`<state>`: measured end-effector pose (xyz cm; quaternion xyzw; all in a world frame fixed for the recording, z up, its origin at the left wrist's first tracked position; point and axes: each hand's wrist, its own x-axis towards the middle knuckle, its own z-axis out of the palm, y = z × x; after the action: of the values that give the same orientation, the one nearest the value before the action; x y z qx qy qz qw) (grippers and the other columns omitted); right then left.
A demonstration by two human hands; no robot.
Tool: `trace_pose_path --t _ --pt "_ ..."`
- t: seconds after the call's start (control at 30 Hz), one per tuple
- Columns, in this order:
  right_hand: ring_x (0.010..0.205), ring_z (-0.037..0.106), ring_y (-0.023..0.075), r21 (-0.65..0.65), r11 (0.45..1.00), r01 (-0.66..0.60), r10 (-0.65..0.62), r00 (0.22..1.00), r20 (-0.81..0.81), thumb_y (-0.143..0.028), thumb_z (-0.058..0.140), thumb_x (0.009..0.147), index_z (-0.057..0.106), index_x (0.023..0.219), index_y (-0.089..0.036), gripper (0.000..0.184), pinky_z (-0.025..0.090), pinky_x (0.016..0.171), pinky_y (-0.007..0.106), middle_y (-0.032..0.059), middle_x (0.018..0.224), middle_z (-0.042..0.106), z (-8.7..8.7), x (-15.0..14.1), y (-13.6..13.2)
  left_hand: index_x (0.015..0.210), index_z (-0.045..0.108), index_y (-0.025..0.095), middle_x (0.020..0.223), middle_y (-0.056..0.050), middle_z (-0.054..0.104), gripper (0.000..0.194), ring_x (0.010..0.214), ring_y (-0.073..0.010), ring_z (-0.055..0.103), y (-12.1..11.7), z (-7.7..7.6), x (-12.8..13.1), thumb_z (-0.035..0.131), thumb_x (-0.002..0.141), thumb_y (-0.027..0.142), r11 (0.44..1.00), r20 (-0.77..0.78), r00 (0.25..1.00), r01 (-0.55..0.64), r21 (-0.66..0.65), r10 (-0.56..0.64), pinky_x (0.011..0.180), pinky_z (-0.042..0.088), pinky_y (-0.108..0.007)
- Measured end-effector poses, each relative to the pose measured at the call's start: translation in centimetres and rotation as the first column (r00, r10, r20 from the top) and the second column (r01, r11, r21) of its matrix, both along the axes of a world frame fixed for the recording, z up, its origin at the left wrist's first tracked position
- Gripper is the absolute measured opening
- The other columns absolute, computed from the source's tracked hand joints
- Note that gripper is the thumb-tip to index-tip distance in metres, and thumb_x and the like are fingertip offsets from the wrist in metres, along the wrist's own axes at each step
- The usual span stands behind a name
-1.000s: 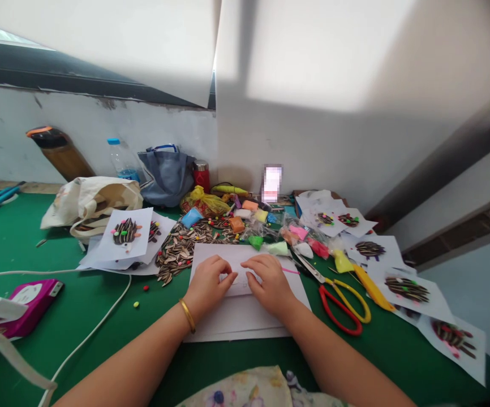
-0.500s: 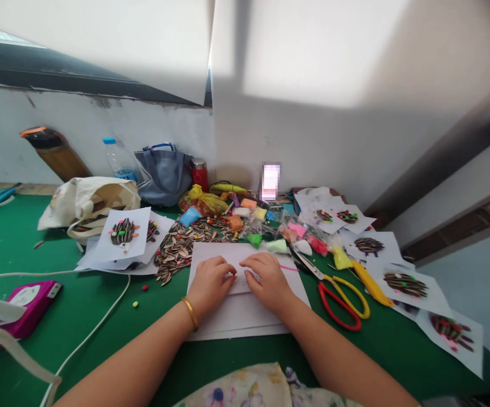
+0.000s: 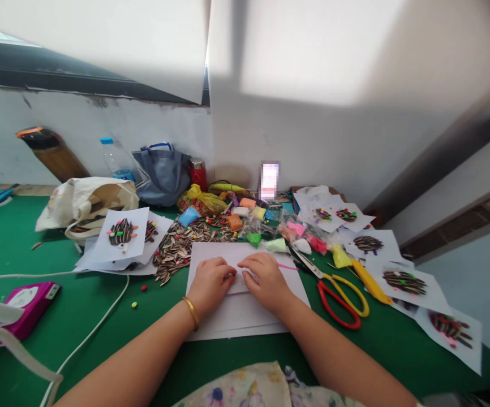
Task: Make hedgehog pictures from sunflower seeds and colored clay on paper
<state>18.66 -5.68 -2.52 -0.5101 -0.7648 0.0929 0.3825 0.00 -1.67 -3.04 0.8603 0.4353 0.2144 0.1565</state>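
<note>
The left hand point(image 3: 211, 284) and the right hand point(image 3: 267, 282) are resting on the white paper sheets point(image 3: 245, 321), which are lying in the middle of the green worktop point(image 3: 143, 353). The left hand is curling its fingers near its thumb, and I cannot tell if it is pinching anything. The right hand is bending its fingers, with a gap showing by its thumb.

Behind the sheets, a see-through yellow plastic bag point(image 3: 205, 202) is holding little red things. Beside it, a big pile of striped seeds point(image 3: 181, 247) is spreading out. Small clear plastic bags point(image 3: 285, 223) are lying about with bright soft lumps in them. The cream cloth bag point(image 3: 87, 195) is gaping open, with dark things showing inside. The blue-grey cloth bag point(image 3: 162, 175) is standing by the wall, and its inside is hiding from view. Next to it, the clear plastic bottle with a blue cap point(image 3: 116, 161) is leaning. The scissors with red and yellow handles point(image 3: 327, 281) are lying near the right hand.
</note>
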Motion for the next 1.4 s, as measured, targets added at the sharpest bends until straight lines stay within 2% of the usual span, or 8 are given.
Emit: trace_pose_path --t 0.33,0.83,0.93,1.13,1.4 --pt "0.098 0.058 0.0215 0.001 1.000 -0.001 0.001 1.000 0.014 -0.013 0.058 0.084 0.068 0.104 -0.023 0.024 0.040 0.091 0.040 0.0054 0.100 0.068 0.05 0.03 0.02 0.085 0.073 0.024 0.090 -0.004 0.065 0.009 0.086 -0.0201 0.060 0.07 0.05 0.00 0.067 0.080 0.020 0.999 0.006 0.999 -0.043 0.001 0.043 0.081 0.039 -0.035" --pt "0.099 0.058 0.0221 -0.008 1.000 -0.007 0.007 1.000 0.007 -0.015 0.058 0.085 0.069 0.104 -0.022 0.023 0.040 0.092 0.040 0.0057 0.101 0.068 -0.06 0.11 0.03 0.088 0.075 0.024 0.087 -0.004 0.067 0.015 0.084 -0.0191 0.061 0.13 -0.07 -0.09 0.061 0.087 0.024 1.000 -0.008 1.000 -0.003 0.024 0.003 0.083 0.041 -0.036" --pt "0.098 0.058 0.0215 -0.016 1.000 -0.002 0.002 1.000 0.012 -0.011 0.058 0.083 0.070 0.102 -0.022 0.025 0.039 0.091 0.040 0.0049 0.100 0.068 -0.08 0.16 0.06 0.091 0.075 0.024 0.087 -0.004 0.067 0.016 0.083 -0.0184 0.061 0.32 -0.12 -0.29 0.060 0.088 0.023 1.000 0.033 0.999 0.012 0.000 -0.012 0.080 0.043 -0.033" --pt "0.100 0.056 0.0228 -0.046 0.999 -0.013 0.019 0.992 0.124 -0.008 0.061 0.076 0.075 0.088 -0.026 0.026 0.038 0.092 0.042 0.0043 0.103 0.068 -0.47 0.18 0.07 0.099 0.071 0.020 0.091 -0.005 0.067 0.022 0.085 -0.0186 0.062 0.77 -0.33 -0.57 0.056 0.085 0.014 0.998 0.134 0.991 -0.023 -0.056 0.030 0.079 0.047 -0.031" --pt "0.112 0.050 0.0246 -0.141 0.990 -0.004 0.039 0.969 0.244 -0.012 0.061 0.079 0.076 0.097 -0.031 0.029 0.033 0.098 0.043 0.0040 0.116 0.064 -0.36 -0.21 -0.17 0.100 0.069 0.019 0.089 -0.005 0.068 0.022 0.082 -0.0184 0.062 0.77 -0.43 -0.49 0.055 0.084 0.013 0.996 0.117 0.992 -0.047 -0.080 0.056 0.076 0.047 -0.030"
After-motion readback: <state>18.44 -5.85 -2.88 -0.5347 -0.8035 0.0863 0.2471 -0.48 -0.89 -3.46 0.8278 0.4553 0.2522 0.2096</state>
